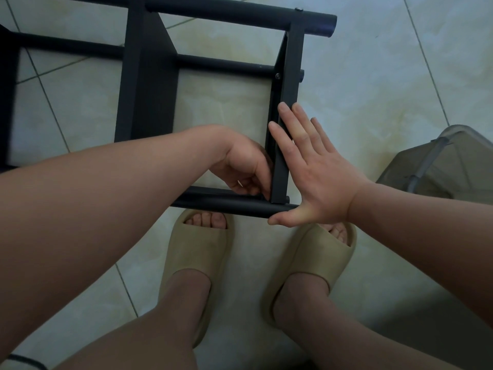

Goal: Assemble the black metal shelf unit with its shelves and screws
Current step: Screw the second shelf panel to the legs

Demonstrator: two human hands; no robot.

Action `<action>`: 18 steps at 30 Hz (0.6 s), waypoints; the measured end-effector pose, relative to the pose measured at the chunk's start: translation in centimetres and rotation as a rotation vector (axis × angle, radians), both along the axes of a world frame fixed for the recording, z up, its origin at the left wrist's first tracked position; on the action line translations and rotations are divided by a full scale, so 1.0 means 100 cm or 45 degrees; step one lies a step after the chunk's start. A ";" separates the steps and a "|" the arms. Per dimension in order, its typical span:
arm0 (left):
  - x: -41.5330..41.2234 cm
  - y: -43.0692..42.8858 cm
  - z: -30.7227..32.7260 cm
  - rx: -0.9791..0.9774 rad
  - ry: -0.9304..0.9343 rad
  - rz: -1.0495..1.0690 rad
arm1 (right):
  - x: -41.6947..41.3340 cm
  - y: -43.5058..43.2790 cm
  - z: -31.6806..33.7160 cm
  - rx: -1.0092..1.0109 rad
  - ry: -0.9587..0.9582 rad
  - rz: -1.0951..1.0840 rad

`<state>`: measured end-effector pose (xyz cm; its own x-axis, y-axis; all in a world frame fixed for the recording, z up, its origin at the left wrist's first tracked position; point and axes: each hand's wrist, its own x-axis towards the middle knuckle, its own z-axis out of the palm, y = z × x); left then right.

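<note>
1. The black metal shelf unit of round tubes and flat bars [149, 76] lies on its side on a pale glossy tiled floor [373, 89]. It fills the view from 9 o'clock round to 1 o'clock.
2. A narrow black flat crossbar [289, 76] runs from the far round tube [240, 13] at 12 o'clock down to the near round tube [221, 202] just below centre. A small round screw head [277, 75] shows on the crossbar's inner face where a middle tube [226, 64] meets it.
3. The left hand [245, 166] comes in from 9 o'clock. The forearm crosses the frame, the wrist is bent down, and the back of the hand faces the camera. Its fingers curl into the corner where the crossbar meets the near tube.
4. Left grip: narrow, with the fingertips tucked behind the crossbar. Cannot tell whether they pinch anything.
5. The right hand [314, 177] comes in from 3 o'clock, palm turned toward the crossbar. Its fingers [286, 121] are straight and together, pointing to 11 o'clock, and lie flat against the crossbar's outer face.
6. The right thumb is spread wide toward 9 o'clock and lies along the underside of the near tube's open end.
7. Right grip: wide and flat, pressing rather than clasping.
8. Two beige foam slide sandals sit at 6 o'clock, the left sandal [197, 252] and the right sandal [320, 257], with their toes just beside the near tube.
9. A translucent grey plastic container [448, 166] stands at 3 o'clock, well apart from the shelf unit.
</note>
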<state>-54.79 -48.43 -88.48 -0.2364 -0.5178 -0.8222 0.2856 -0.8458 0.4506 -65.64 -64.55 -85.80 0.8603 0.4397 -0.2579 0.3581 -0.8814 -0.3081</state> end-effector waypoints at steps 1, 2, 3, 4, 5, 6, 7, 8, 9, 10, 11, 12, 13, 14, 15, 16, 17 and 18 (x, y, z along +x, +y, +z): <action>0.000 0.000 0.000 -0.005 0.005 0.005 | 0.000 0.000 0.000 0.001 -0.001 0.000; 0.001 0.000 0.001 -0.007 0.008 0.007 | 0.000 0.000 0.000 0.001 -0.003 0.002; 0.002 0.000 0.001 -0.004 0.008 0.002 | 0.000 0.000 0.001 0.000 -0.006 0.002; 0.003 0.000 0.002 0.004 0.009 -0.008 | 0.000 0.000 0.000 -0.001 -0.008 0.002; 0.004 0.000 0.002 0.014 0.012 -0.021 | 0.000 0.000 0.000 -0.001 -0.009 0.002; 0.004 0.000 0.002 0.025 0.013 -0.033 | 0.000 0.000 0.000 -0.003 -0.007 0.002; 0.003 0.001 0.002 0.034 0.010 -0.041 | 0.000 0.000 0.000 -0.004 -0.005 0.003; 0.001 0.000 0.002 0.040 0.003 -0.043 | 0.000 0.000 0.000 -0.006 -0.004 0.002; 0.001 0.000 0.001 0.043 -0.004 -0.039 | 0.000 0.000 0.000 -0.006 -0.004 0.002; 0.000 0.000 0.000 0.040 -0.007 -0.033 | 0.000 0.000 0.000 -0.008 -0.003 0.002; 0.000 -0.001 0.000 0.034 -0.005 -0.029 | 0.000 0.000 0.000 -0.009 -0.004 0.002; 0.001 -0.001 0.001 0.025 0.001 -0.028 | 0.000 0.000 0.000 -0.008 -0.006 0.002; 0.002 -0.001 0.001 0.016 0.008 -0.026 | 0.000 0.000 0.000 -0.006 -0.008 0.001; 0.003 0.000 0.002 0.012 0.015 -0.022 | 0.000 0.000 0.000 -0.004 -0.010 0.000; 0.004 0.001 0.002 0.014 0.024 -0.019 | 0.000 0.000 0.000 -0.002 -0.010 -0.002; 0.005 0.001 0.003 0.019 0.030 -0.018 | 0.000 0.000 0.000 -0.001 -0.009 -0.002; 0.004 0.001 0.003 0.026 0.032 -0.022 | 0.000 0.000 0.000 0.000 -0.008 -0.002; 0.003 0.001 0.003 0.035 0.026 -0.027 | 0.000 0.000 0.000 0.002 -0.007 -0.003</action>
